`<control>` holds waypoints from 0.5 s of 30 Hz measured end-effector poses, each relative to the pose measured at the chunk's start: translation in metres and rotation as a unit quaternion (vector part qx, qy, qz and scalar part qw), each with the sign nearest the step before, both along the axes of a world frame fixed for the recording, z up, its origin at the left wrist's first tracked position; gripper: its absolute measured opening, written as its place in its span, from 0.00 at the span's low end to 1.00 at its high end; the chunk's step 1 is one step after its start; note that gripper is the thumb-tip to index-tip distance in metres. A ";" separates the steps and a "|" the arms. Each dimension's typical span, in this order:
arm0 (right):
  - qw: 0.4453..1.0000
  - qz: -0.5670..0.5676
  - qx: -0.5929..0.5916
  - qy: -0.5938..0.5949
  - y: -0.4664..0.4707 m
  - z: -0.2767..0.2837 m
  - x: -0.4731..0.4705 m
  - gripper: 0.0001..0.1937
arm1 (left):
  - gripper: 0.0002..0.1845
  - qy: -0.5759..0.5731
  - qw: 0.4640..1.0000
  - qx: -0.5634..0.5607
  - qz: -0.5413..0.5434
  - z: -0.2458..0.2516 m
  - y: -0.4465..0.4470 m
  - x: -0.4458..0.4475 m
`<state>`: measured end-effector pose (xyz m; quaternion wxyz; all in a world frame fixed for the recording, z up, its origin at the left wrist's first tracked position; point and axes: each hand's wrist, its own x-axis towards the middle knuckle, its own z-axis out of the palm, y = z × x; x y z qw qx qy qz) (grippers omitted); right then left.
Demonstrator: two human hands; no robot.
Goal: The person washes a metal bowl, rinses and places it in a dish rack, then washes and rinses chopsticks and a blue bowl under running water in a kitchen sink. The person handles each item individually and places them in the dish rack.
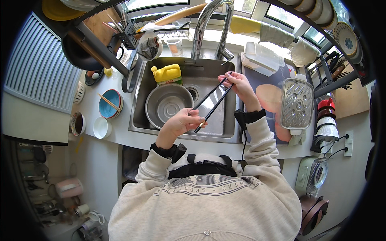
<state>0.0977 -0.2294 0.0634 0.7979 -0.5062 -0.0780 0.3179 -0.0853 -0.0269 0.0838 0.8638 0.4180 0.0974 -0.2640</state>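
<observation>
A pair of dark chopsticks (217, 101) spans the space between my two hands, above the sink. My left hand (182, 122) grips them near the lower ends, where one shows a gold-coloured band. At the other ends, my right hand (238, 84) pinches them between thumb and fingers. Under them is the stainless steel sink (212, 124), with a round metal basin (169, 105) on its left side. Behind the basin stands a yellow plastic jug (167, 73) with a label. The drain (192, 94) shows beside the basin.
A chrome faucet (197, 33) arches over the sink's back. To the left are stacked bowls (109, 104) with wooden chopsticks on top and a white bowl (102, 127). On the right lie a clear plastic container (262, 58) and a lidded box with a perforated tray (298, 102).
</observation>
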 end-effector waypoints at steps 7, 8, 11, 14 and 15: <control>0.997 -0.049 0.059 -0.018 0.010 0.008 -0.014 0.07 | 0.09 -0.029 0.996 -0.085 0.023 -0.002 -0.006 -0.007; 0.994 -0.059 0.088 -0.019 0.012 0.007 -0.016 0.07 | 0.09 -0.023 0.996 -0.073 0.036 0.000 -0.009 -0.008; 0.992 -0.083 0.097 -0.020 0.017 0.001 -0.020 0.08 | 0.09 0.023 0.997 -0.042 0.059 0.009 -0.018 -0.011; 0.991 -0.097 0.091 0.014 0.021 -0.008 -0.023 0.08 | 0.11 0.079 0.995 -0.025 0.062 0.015 -0.025 -0.010; 0.990 -0.100 0.100 0.013 0.021 -0.010 -0.024 0.08 | 0.12 0.100 0.992 -0.025 0.065 0.016 -0.026 -0.009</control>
